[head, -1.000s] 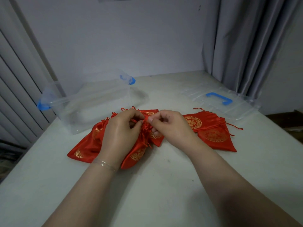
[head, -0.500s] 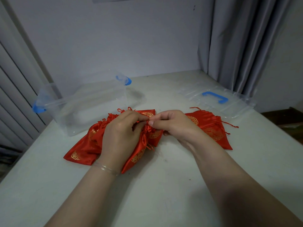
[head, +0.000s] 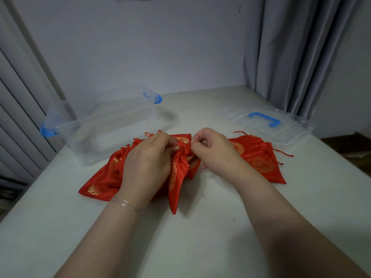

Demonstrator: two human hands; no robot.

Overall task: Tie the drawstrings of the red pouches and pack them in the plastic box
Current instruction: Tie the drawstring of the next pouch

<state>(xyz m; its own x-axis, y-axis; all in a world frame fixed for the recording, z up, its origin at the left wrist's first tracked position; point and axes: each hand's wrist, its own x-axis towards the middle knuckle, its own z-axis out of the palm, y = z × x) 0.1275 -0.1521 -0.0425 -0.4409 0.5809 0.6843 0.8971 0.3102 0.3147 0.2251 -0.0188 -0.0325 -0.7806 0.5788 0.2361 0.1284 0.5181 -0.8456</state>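
A red satin pouch (head: 176, 183) with gold print lies in the middle of the table, its neck bunched tight between my hands. My left hand (head: 148, 161) grips the gathered neck from the left. My right hand (head: 212, 149) pinches the drawstring at the neck from the right. More red pouches lie flat on both sides: a pile on the left (head: 100, 181) and some on the right (head: 261, 159). The clear plastic box (head: 104, 127) with blue latches stands open behind the left pile.
The box's clear lid (head: 267, 123) with a blue handle lies flat at the back right of the white table (head: 190, 237). A grey curtain hangs behind it. The table's left edge runs close to the box.
The held pouch's neck has been drawn tighter and its body now hangs longer toward me. Both hands stay at the neck, barely shifted.
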